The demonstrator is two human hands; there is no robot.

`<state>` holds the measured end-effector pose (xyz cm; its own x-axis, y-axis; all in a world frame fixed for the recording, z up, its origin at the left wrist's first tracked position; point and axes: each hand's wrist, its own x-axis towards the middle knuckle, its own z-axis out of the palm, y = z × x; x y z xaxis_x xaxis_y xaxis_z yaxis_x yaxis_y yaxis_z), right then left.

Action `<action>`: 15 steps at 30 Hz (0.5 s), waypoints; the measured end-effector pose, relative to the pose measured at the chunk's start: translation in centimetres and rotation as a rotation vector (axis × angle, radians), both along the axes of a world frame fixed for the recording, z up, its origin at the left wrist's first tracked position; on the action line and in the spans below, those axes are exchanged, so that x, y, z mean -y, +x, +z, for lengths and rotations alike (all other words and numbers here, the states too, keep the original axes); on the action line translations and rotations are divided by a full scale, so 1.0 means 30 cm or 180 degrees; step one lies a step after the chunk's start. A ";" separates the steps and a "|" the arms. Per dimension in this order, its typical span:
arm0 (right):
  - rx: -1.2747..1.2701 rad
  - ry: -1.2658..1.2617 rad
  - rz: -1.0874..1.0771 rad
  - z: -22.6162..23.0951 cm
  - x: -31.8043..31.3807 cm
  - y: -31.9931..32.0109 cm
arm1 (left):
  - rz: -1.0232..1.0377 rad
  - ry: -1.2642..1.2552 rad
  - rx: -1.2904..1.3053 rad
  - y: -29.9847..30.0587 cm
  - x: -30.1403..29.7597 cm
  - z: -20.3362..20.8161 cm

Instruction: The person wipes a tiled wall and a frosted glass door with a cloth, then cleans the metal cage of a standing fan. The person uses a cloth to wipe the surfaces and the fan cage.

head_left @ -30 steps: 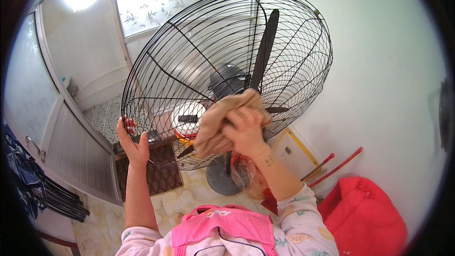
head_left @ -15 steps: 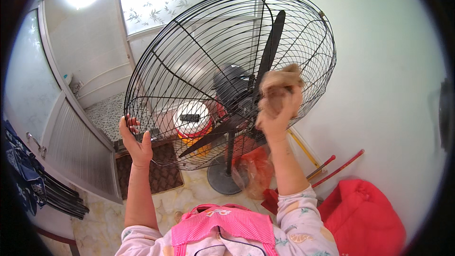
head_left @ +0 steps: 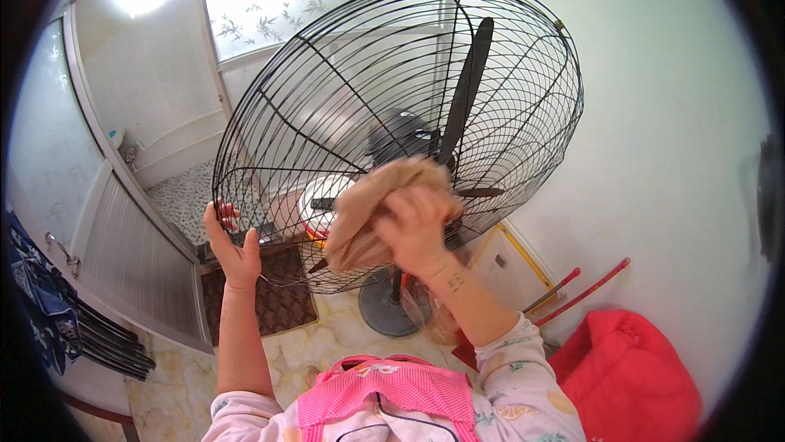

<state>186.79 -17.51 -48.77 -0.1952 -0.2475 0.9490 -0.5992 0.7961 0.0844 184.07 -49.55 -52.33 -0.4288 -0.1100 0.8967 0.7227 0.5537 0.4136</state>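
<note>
A large black pedestal fan stands in front of me, its wire guard (head_left: 352, 103) tilted and its dark blades (head_left: 468, 86) showing through the wires. At the guard's left edge, my left hand (head_left: 235, 258) grips the rim, fingers behind the wires and thumb on the near side. My right hand (head_left: 417, 233) is closed on a tan cloth (head_left: 368, 205), pressed against the lower middle of the guard. Hand and cloth hide the hub and part of the lower blade. Below, the round black base (head_left: 384, 311) rests on the floor.
Behind the fan is a white-lidded container (head_left: 315, 197). A dark brown mat (head_left: 274, 295) lies by the doorway. To the right are a red padded bundle (head_left: 630, 376), red-tipped rods (head_left: 585, 291) and a yellow-edged panel (head_left: 511, 258). Folded chairs (head_left: 98, 327) lean at left.
My right hand has swept the cloth left from the guard's right side to its lower middle. My left hand stays on the rim.
</note>
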 end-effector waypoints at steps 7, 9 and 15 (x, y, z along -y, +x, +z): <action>-0.0035 -0.2293 -0.0837 0.090 -0.534 -0.140 | 0.0018 0.0032 -0.0001 0.010 -0.036 0.009; 0.0095 -0.3281 -0.0056 0.066 -0.613 -0.195 | -0.0026 0.0035 -0.0165 -0.014 -0.038 0.004; -0.0236 -0.2241 -0.0174 0.120 -0.387 -0.153 | 0.0065 0.0038 -0.0151 -0.005 -0.025 0.000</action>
